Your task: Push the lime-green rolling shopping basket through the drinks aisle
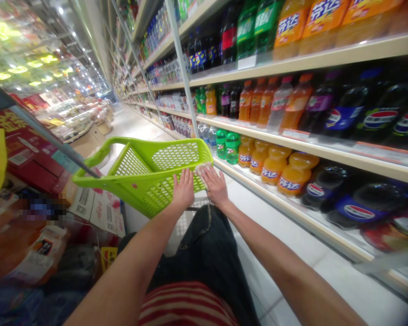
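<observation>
A lime-green plastic shopping basket point(149, 181) with perforated walls and a long handle stands in front of my knees, on the aisle floor. My left hand point(184, 189) lies flat on its near outer wall, fingers stretched out just under the rim. At the basket's right corner, my right hand point(216, 185) presses a crumpled whitish cloth or tissue point(201, 169) against the rim, the fingers lying over it. Inside, a perforated divider point(131, 160) slants across; the bottom is hidden from this angle.
Shelves of soda bottles point(292, 102) line the right side, their lowest ledge point(292, 210) close to the floor. Stacked cartons point(91, 208) and wrapped drink packs point(30, 249) crowd the left, beside a slanting metal bar point(51, 131). A tiled aisle point(132, 120) runs ahead.
</observation>
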Demonstrator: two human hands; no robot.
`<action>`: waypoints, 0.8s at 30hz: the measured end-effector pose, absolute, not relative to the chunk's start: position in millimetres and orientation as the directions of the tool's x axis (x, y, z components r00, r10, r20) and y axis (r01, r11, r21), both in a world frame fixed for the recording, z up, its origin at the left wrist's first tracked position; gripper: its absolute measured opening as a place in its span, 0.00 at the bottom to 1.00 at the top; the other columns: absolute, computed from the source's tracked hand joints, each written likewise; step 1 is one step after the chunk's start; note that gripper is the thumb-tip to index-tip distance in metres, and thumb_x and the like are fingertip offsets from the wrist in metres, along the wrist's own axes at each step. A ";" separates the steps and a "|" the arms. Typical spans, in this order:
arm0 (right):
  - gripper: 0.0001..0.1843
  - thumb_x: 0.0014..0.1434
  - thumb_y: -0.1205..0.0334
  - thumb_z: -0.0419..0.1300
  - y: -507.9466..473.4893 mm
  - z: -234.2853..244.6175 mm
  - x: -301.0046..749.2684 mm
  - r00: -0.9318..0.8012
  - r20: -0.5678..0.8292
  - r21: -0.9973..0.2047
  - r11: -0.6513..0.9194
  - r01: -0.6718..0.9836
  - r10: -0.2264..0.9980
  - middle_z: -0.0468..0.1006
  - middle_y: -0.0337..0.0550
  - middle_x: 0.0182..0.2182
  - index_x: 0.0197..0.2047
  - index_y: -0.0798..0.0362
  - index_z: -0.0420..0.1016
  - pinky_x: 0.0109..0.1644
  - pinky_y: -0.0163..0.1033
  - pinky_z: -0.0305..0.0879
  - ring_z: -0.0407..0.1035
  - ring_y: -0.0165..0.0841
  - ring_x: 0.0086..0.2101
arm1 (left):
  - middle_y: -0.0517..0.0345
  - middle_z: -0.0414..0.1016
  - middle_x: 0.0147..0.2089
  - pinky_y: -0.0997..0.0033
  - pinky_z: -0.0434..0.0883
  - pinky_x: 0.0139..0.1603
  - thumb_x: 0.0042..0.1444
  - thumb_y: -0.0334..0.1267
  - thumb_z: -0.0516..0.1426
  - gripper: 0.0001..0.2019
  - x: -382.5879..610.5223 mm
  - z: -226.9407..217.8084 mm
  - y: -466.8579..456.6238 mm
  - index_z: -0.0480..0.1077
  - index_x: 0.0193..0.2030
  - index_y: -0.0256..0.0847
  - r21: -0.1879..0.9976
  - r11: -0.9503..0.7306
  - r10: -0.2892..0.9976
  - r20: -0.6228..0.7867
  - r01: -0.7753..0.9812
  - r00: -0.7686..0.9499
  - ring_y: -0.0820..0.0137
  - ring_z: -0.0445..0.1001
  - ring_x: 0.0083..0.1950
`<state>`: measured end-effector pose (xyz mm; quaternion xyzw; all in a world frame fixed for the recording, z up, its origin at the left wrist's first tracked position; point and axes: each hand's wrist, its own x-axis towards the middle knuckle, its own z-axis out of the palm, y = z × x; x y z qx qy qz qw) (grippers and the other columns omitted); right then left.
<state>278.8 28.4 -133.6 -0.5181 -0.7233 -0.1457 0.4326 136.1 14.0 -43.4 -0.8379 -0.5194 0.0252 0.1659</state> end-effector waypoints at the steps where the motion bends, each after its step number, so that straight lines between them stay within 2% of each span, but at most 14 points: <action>1: 0.25 0.59 0.71 0.44 31.5 -128.0 282.4 -0.042 0.790 -0.261 0.398 0.879 0.612 0.63 0.51 0.58 0.59 0.55 0.61 0.63 0.54 0.40 0.46 0.37 0.62 | 0.46 0.39 0.70 0.43 0.38 0.65 0.51 0.29 0.42 0.32 139.4 -40.0 16.7 0.43 0.66 0.28 -0.303 -0.406 0.875 0.144 0.863 0.462 0.61 0.37 0.70; 5: 0.22 0.60 0.70 0.44 46.2 -125.8 290.0 0.012 0.784 -0.302 0.365 0.881 0.621 0.64 0.51 0.57 0.57 0.55 0.64 0.62 0.54 0.42 0.48 0.38 0.61 | 0.47 0.39 0.70 0.44 0.38 0.65 0.52 0.29 0.43 0.32 152.4 -30.1 23.9 0.44 0.65 0.29 -0.306 -0.418 0.864 0.158 0.855 0.478 0.61 0.37 0.69; 9: 0.23 0.59 0.74 0.43 51.0 -151.0 288.8 -0.008 0.747 -0.305 0.353 0.885 0.665 0.65 0.52 0.57 0.55 0.57 0.65 0.60 0.55 0.45 0.50 0.38 0.61 | 0.46 0.41 0.69 0.44 0.38 0.65 0.52 0.29 0.43 0.32 164.5 -34.7 23.4 0.45 0.65 0.30 -0.335 -0.470 0.839 0.119 0.817 0.531 0.61 0.38 0.69; 16: 0.23 0.58 0.74 0.44 35.8 -188.7 293.2 -0.044 0.635 -0.334 0.326 0.885 0.771 0.67 0.54 0.55 0.54 0.57 0.66 0.58 0.57 0.49 0.53 0.39 0.59 | 0.46 0.44 0.69 0.45 0.40 0.65 0.53 0.31 0.44 0.30 174.0 -54.7 15.7 0.48 0.65 0.30 -0.356 -0.550 0.793 0.062 0.756 0.607 0.60 0.41 0.69; 18: 0.24 0.57 0.75 0.44 31.1 -181.2 296.5 -0.013 0.661 -0.345 0.319 0.883 0.750 0.66 0.53 0.56 0.56 0.57 0.64 0.59 0.55 0.49 0.51 0.39 0.60 | 0.46 0.44 0.69 0.45 0.40 0.65 0.53 0.31 0.44 0.30 171.3 -54.9 16.3 0.47 0.65 0.31 -0.352 -0.546 0.794 0.072 0.760 0.603 0.61 0.41 0.69; 22: 0.26 0.58 0.72 0.44 33.2 -145.7 295.3 0.123 0.778 -0.381 0.307 0.872 0.616 0.62 0.52 0.59 0.59 0.55 0.61 0.62 0.53 0.42 0.44 0.37 0.63 | 0.48 0.41 0.69 0.45 0.39 0.66 0.53 0.29 0.43 0.31 161.4 -49.3 21.0 0.45 0.66 0.31 -0.348 -0.482 0.823 0.135 0.804 0.552 0.62 0.38 0.69; 24: 0.25 0.59 0.71 0.43 39.6 -131.7 287.9 0.114 0.802 -0.365 0.329 0.871 0.587 0.62 0.50 0.59 0.59 0.54 0.61 0.63 0.54 0.40 0.43 0.36 0.63 | 0.48 0.40 0.70 0.45 0.38 0.66 0.53 0.28 0.43 0.31 155.8 -46.5 22.6 0.43 0.66 0.31 -0.347 -0.464 0.830 0.152 0.815 0.537 0.62 0.36 0.70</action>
